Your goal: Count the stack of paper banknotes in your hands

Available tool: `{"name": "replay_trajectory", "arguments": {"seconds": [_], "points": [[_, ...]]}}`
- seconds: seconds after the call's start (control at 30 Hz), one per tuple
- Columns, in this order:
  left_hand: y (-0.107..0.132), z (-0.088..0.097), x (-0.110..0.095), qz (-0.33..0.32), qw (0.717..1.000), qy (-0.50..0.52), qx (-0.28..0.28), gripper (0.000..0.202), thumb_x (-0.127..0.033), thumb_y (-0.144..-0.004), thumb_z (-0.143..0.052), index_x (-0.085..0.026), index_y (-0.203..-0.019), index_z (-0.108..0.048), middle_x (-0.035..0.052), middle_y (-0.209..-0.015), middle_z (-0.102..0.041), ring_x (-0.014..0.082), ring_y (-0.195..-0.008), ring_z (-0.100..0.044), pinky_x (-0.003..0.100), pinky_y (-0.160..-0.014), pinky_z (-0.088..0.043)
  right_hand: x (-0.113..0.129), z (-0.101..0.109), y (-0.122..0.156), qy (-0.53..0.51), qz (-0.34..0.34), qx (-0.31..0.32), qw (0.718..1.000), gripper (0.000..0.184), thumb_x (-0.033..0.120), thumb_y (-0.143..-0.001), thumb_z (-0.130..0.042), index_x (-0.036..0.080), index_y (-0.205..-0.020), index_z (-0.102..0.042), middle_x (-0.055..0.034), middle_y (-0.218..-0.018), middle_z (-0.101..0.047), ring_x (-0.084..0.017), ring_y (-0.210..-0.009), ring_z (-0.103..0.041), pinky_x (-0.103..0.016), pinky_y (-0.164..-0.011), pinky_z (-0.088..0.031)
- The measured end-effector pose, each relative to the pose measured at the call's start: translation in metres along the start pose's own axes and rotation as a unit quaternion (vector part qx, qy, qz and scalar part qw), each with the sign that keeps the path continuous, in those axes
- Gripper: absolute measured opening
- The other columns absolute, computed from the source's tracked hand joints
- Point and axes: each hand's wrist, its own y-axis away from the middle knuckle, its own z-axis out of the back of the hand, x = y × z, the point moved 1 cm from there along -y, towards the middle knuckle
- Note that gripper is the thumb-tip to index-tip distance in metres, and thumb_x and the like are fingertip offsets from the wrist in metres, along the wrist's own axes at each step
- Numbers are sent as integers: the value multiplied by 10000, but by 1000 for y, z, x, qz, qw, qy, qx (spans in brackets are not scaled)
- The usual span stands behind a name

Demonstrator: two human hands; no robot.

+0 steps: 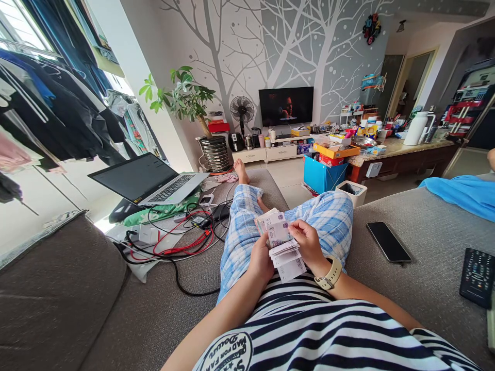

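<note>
I sit on a grey sofa (425, 242) with my legs in blue plaid trousers stretched out. Both hands hold a stack of banknotes (279, 242) over my lap. My left hand (260, 262) grips the stack from below and the left. My right hand (309, 246), with a cream watch on its wrist, pinches the upper notes, which fan up and away from the stack.
An open laptop (154, 180) rests on a green cushion at left, beside a tangle of red and black cables (181, 242). A black phone (388, 241) and a remote control (477, 276) lie on the sofa at right. A cluttered table, TV and plant stand beyond.
</note>
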Motion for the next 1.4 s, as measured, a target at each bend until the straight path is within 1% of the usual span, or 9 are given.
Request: {"name": "replay_trajectory", "arguments": {"seconds": [0.2,0.43,0.57,0.7,0.8,0.97,1.13,1.3,1.4], "points": [[-2,2,1,21,1000,8,-12,286,-245,-788,-616,-107,-1038,-634,100,-833,-737,251,-757,-713,382,-765,-566,2,1,1,9,12,18,1000,255,426,-844,-560,198,-730,-563,7,-648,-553,-146,-595,-484,-259,-548,-385],[3,1,-3,51,998,-4,-34,349,-244,-787,-592,-77,-1093,-611,143,-867,-734,273,-710,-710,422,-727,-570,5,0,1,-18,10,39,999,322,467,-885,-515,208,-694,-521,47,-477,-475,-129,-477,-451,-279,-575,-404],[4,0,-5,53,998,-8,-33,352,-217,-770,-596,-75,-1093,-609,137,-839,-732,271,-692,-709,416,-710,-571,0,0,-3,-13,-5,15,1000,307,461,-815,-613,210,-688,-489,55,-541,-450,-120,-496,-429,-258,-516,-360],[3,1,-4,52,998,-4,-20,345,-193,-761,-601,-88,-1090,-613,124,-842,-733,269,-716,-710,403,-723,-569,-8,1,-8,4,-15,-14,1000,293,443,-760,-666,211,-726,-491,44,-611,-481,-127,-546,-450,-255,-525,-369],[2,2,-4,37,999,0,-17,359,-158,-740,-609,-94,-1093,-611,113,-829,-731,257,-707,-708,387,-713,-569,-11,2,-9,29,-14,-12,999,301,457,-775,-642,208,-700,-491,45,-600,-466,-126,-552,-429,-253,-529,-360],[2,3,-3,41,999,-24,-19,349,-152,-737,-603,-86,-1080,-612,100,-756,-716,232,-593,-678,378,-637,-565,-14,3,-9,58,-4,2,998,343,459,-808,-604,202,-625,-468,48,-568,-423,-119,-545,-376,-252,-525,-319],[2,3,-3,39,999,-22,-15,354,-168,-758,-605,-84,-1102,-610,107,-785,-723,233,-617,-685,381,-665,-566,-14,3,-8,53,-2,0,999,335,439,-819,-594,198,-621,-471,49,-563,-419,-115,-539,-362,-249,-516,-301],[1,3,-2,49,999,-4,1,362,-250,-814,-570,-76,-1129,-608,125,-825,-729,250,-662,-698,394,-686,-564,-12,2,-7,44,-13,-3,999,323,436,-822,-589,193,-636,-485,43,-581,-425,-117,-550,-368,-246,-519,-308],[2,1,-4,36,999,5,-2,362,-272,-836,-550,-77,-1134,-614,121,-843,-735,249,-682,-703,397,-728,-563,-11,1,-6,35,-18,-3,999,309,428,-822,-590,189,-647,-502,38,-589,-440,-119,-559,-380,-247,-526,-319]]}}
